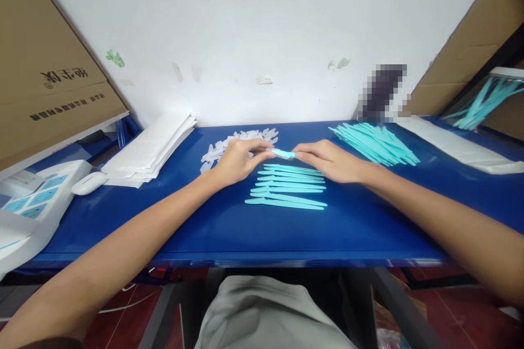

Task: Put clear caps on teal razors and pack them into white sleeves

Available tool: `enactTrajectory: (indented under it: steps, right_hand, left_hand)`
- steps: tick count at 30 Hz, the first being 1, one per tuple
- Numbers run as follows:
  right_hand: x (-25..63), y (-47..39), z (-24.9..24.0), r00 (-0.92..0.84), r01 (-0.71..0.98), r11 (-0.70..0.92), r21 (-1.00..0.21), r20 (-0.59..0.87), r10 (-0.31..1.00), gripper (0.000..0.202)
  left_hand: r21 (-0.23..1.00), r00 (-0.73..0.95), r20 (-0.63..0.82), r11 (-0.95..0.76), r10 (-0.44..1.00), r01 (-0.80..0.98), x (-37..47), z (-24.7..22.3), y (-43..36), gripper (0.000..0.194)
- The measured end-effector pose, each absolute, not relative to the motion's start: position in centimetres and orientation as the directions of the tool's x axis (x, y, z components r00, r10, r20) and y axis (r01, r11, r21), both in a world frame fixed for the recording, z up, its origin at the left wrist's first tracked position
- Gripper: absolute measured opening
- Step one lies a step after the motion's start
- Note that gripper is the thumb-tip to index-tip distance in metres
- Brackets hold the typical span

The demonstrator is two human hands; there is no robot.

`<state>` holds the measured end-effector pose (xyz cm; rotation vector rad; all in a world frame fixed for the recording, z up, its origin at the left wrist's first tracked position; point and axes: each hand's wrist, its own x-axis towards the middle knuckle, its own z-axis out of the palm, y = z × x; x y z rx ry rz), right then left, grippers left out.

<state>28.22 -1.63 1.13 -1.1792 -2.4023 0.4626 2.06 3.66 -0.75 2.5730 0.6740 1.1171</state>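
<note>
My left hand (233, 163) pinches a small translucent plastic cap (277, 151) between thumb and fingers. In my right hand (331, 162) is a slim turquoise stick, shaped like an eyebrow razor (290, 155), its end meeting the cap. Whether the cap is fully over that end I cannot tell. Just below both hands, several like turquoise razors (292, 197) lie side by side in a row, pointing left to right. Behind my left hand spreads a loose heap of translucent caps (221, 147).
A pile of turquoise razors (376, 143) lies at the back right, near a flat white sheet (454, 142). White packets (149, 150) are stacked on the left, next to a white device (53, 207). Cardboard boxes (49, 49) flank the blue table (262, 237); a white wall stands behind.
</note>
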Motion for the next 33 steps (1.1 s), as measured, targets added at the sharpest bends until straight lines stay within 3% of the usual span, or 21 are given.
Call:
enactTrajectory:
  steps: [5,10,16,20,24,26,28,33]
  right_hand:
    - [28.4,-1.9,1.4,-0.592,0.674,0.591,-0.443,0.154,0.791,0.039]
    - [28.3,-2.1,1.7,-0.644,0.630,0.679,-0.377,0.235,0.728,0.042]
    - [28.6,-2.1,2.1,-0.637,0.615,0.674,-0.409,0.245,0.731,0.043]
    - [28.2,-2.5,2.3,-0.618,0.630,0.663,-0.405,0.255,0.743,0.040]
    - [27.5,-3.0,2.1,-0.609,0.658,0.672,-0.341,0.284,0.741,0.039]
    - [27.3,-3.1,1.7,-0.593,0.683,0.662,-0.309,0.294,0.749,0.040]
    - [27.1,-3.0,1.5,-0.576,0.713,0.643,-0.281,0.287,0.765,0.041]
    - [26.9,-3.0,1.6,-0.549,0.720,0.625,-0.303,0.301,0.779,0.045]
  left_hand:
    - [0.428,0.590,0.615,-0.850,0.522,0.307,2.2,-0.7,3.5,0.021]
    - [0.484,0.553,0.624,-0.829,0.552,0.280,2.8,-0.6,3.0,0.027]
    - [0.517,0.587,0.600,-0.824,0.543,0.234,3.1,0.5,2.6,0.035]
    - [0.364,0.600,0.679,-0.903,0.424,0.227,2.9,1.3,2.6,0.035]
    - [0.047,0.705,0.656,-0.947,0.269,0.318,2.1,1.7,3.3,0.049]
    - [-0.078,0.761,0.594,-0.924,0.259,0.375,1.7,1.6,3.6,0.056]
    - [-0.117,0.784,0.553,-0.906,0.280,0.406,1.7,1.3,3.7,0.060]
    - [-0.060,0.752,0.572,-0.898,0.326,0.435,2.3,1.2,3.1,0.062]
